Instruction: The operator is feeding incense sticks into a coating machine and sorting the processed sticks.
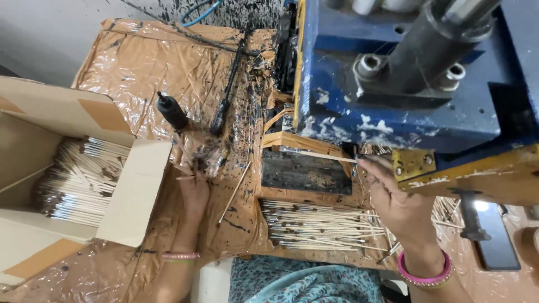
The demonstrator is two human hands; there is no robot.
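My right hand (400, 205) reaches up to the front of a blue press machine (415, 78), its fingertips pinching one thin pale stick (317, 154) laid across a wooden guide above a dark metal plate (306, 171). Just below lies a flat pile of several similar sticks (314, 227) with dark tips. My left hand (193, 188) rests palm down on the brown plastic sheet (140, 73), fingers near a loose stick (234, 192). It holds nothing that I can see.
An open cardboard box (137, 191) at the left holds many finished sticks (78, 182). A small black bottle (172, 112) and a black rod tool (227, 92) lie on the ink-stained sheet. A dark phone (495, 235) sits at the right.
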